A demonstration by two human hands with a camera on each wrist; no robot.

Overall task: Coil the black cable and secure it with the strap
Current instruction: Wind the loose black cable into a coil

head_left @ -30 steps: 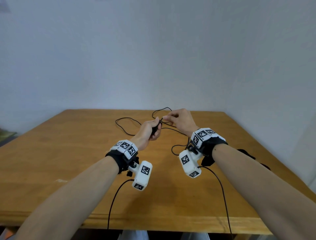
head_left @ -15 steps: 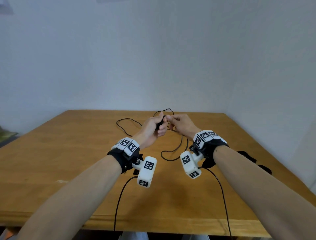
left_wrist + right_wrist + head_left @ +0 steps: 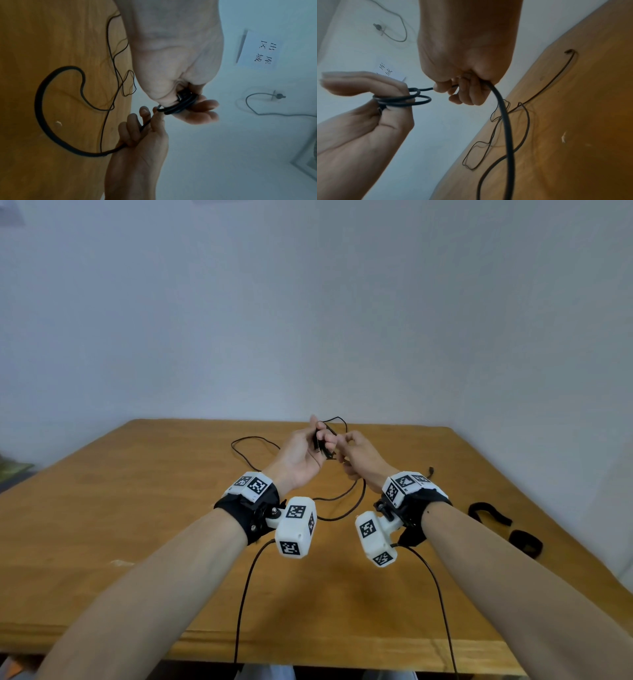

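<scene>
The thin black cable (image 3: 356, 498) trails in loose loops across the wooden table (image 3: 137, 525). My left hand (image 3: 310, 450) is raised above the table's far middle, with a few small turns of cable (image 3: 178, 106) wound round its extended fingers and the thumb pinning the plug end. Just to its right, my right hand (image 3: 356, 457) is curled round the cable (image 3: 506, 128), which runs through the fist and hangs down to the table. The free cable end (image 3: 568, 51) lies on the wood. A black strap (image 3: 489, 513) lies on the table to the right of my right forearm.
A second black strap piece (image 3: 525, 541) lies near the table's right edge. Wrist camera leads (image 3: 246, 587) hang over the front edge. A pale wall rises behind the table, with a paper sign (image 3: 262, 54) and a grey wire (image 3: 254, 105) on it.
My left hand has risen and turned palm toward me with its fingers stretched out. My right hand has laid cable round them, and the slack on the table has drawn in.
</scene>
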